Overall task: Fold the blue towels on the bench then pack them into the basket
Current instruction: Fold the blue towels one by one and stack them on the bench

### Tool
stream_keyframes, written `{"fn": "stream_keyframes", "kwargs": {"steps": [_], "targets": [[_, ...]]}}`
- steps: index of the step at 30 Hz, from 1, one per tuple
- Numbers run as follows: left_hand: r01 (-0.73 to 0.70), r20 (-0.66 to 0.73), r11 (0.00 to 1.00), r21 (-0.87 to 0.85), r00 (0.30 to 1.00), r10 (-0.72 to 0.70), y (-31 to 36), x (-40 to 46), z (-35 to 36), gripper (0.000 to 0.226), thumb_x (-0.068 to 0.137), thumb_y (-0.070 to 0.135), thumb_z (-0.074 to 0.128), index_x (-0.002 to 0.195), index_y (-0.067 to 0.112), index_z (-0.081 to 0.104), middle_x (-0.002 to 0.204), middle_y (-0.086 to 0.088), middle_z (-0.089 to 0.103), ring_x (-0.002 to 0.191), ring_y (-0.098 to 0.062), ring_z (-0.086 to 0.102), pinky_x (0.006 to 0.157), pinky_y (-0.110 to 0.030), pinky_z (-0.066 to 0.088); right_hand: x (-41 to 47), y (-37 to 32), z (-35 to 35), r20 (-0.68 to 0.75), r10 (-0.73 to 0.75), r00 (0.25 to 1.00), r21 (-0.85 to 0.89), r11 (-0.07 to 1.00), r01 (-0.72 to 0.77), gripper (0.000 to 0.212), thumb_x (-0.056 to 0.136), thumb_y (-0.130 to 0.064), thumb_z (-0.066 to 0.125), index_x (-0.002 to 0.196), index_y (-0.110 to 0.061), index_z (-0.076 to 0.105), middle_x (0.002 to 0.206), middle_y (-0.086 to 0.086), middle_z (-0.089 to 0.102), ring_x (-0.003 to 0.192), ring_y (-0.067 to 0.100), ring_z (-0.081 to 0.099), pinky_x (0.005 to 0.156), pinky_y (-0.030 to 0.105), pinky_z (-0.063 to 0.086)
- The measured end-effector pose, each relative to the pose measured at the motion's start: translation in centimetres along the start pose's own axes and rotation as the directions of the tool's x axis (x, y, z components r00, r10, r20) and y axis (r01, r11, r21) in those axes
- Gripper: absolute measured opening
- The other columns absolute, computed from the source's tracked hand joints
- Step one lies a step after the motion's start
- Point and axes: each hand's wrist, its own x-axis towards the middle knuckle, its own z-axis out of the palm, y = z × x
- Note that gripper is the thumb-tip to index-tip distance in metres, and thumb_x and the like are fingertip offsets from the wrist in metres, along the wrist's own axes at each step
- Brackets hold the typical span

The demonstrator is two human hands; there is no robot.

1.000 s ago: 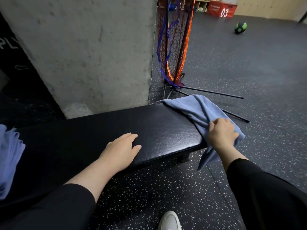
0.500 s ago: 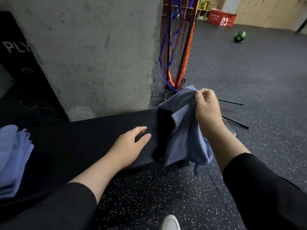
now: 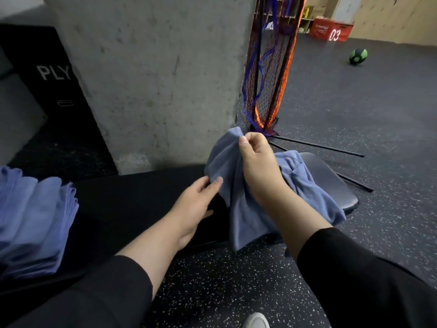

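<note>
A loose blue towel hangs over the right end of the black padded bench. My right hand pinches the towel's top edge and holds it up above the bench. The lower part of the towel drapes over the bench's front edge and right end. My left hand reaches across the bench with its fingers nearly straight, the fingertips touching the towel's left edge. A stack of folded blue towels lies on the bench at the far left. No basket is in view.
A concrete pillar rises right behind the bench, with a black plyo box to its left. A folded net on a metal stand sits behind the bench's right end. A green ball and red box lie far off.
My right hand has lifted the towel off the bench's right end and carried it up and leftward. My left hand left the bench top and moved right to the towel's edge.
</note>
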Motion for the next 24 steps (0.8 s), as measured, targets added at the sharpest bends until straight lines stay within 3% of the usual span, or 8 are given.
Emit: {"fn": "stream_keyframes", "kwargs": {"steps": [4,8,11,15,18,20,22,24], "targets": [[0.018,0.003,0.993,-0.120,1.000,-0.018,0.2,-0.2,-0.2,0.024,0.101,0.034,0.060,0.115,0.018,0.070,0.115,0.000,0.076,0.109,-0.016,0.070,0.101,-0.040,0.050,-0.4,-0.5,2.0,0.025,0.053,0.998,0.103,0.993,-0.055,0.011,0.105,-0.022,0.049,0.100,-0.016,0.056,0.078,-0.010,0.050,0.070,0.000,0.044,0.076,0.023,0.040],[-0.063,-0.191,0.977,-0.206,0.981,0.023,0.7,0.5,-1.5,0.017,0.105,0.024,0.054,0.101,0.014,0.066,0.102,-0.010,0.076,0.094,-0.025,0.073,0.082,-0.038,0.057,-0.8,-0.6,2.9,0.104,0.040,0.994,0.039,0.998,-0.044,0.016,0.106,-0.021,0.048,0.109,-0.008,0.058,0.081,-0.006,0.053,0.063,-0.006,0.045,0.064,0.010,0.038],[-0.115,-0.370,0.976,-0.184,0.928,0.040,1.5,1.3,-3.9,0.022,0.106,0.030,0.051,0.097,0.014,0.063,0.098,-0.012,0.075,0.087,-0.023,0.073,0.073,-0.038,0.058,-1.1,1.2,2.9,0.257,0.089,0.962,-0.169,0.985,-0.046,0.030,0.104,-0.029,0.051,0.130,-0.013,0.053,0.115,-0.003,0.064,0.096,-0.003,0.057,0.075,0.003,0.038],[-0.098,-0.510,0.991,-0.097,0.859,0.035,1.7,2.0,-7.5,0.023,0.103,0.035,0.052,0.103,0.017,0.065,0.104,-0.007,0.076,0.099,-0.025,0.074,0.091,-0.050,0.059,-3.5,5.8,2.7,0.553,0.197,0.810,-0.598,0.770,0.221,0.056,0.096,-0.042,0.061,0.146,-0.027,0.039,0.143,0.000,0.056,0.129,0.022,0.054,0.095,0.030,0.041],[-0.060,-0.538,0.998,-0.031,0.842,0.034,1.5,2.2,-9.9,0.022,0.104,0.034,0.052,0.112,0.018,0.065,0.107,-0.002,0.074,0.099,-0.021,0.072,0.093,-0.048,0.059,-4.9,8.1,3.1,0.698,0.284,0.658,-0.674,0.571,0.468,0.057,0.099,-0.038,0.057,0.150,-0.026,0.037,0.162,-0.001,0.031,0.147,0.020,0.031,0.115,0.034,0.026],[0.064,-0.496,0.979,0.193,0.868,0.041,1.2,2.0,-11.3,0.027,0.104,0.033,0.054,0.124,0.016,0.058,0.116,0.006,0.068,0.103,-0.016,0.067,0.091,-0.041,0.057,-5.1,8.8,3.3,0.713,0.257,0.653,-0.664,0.548,0.509,0.054,0.101,-0.036,0.053,0.152,-0.026,0.037,0.167,-0.004,0.017,0.152,0.017,0.020,0.122,0.039,0.014],[0.220,-0.496,0.734,0.642,0.850,0.179,0.7,1.4,-12.3,0.034,0.102,0.032,0.056,0.134,0.020,0.052,0.123,0.003,0.063,0.107,-0.021,0.062,0.087,-0.038,0.052,-4.7,9.4,3.1,0.691,0.203,0.693,-0.648,0.599,0.470,0.049,0.099,-0.034,0.056,0.146,-0.026,0.045,0.163,-0.004,0.030,0.146,0.020,0.033,0.118,0.037,0.025],[0.152,-0.376,0.510,0.847,0.849,0.372,0.3,0.6,-12.4,0.028,0.100,0.030,0.059,0.126,0.022,0.058,0.117,0.001,0.063,0.102,-0.022,0.063,0.086,-0.039,0.052,-4.3,9.8,2.8,0.678,0.114,0.727,-0.622,0.616,0.483,0.034,0.094,-0.029,0.061,0.126,-0.023,0.054,0.144,-0.003,0.054,0.129,0.025,0.052,0.103,0.037,0.040]]}}
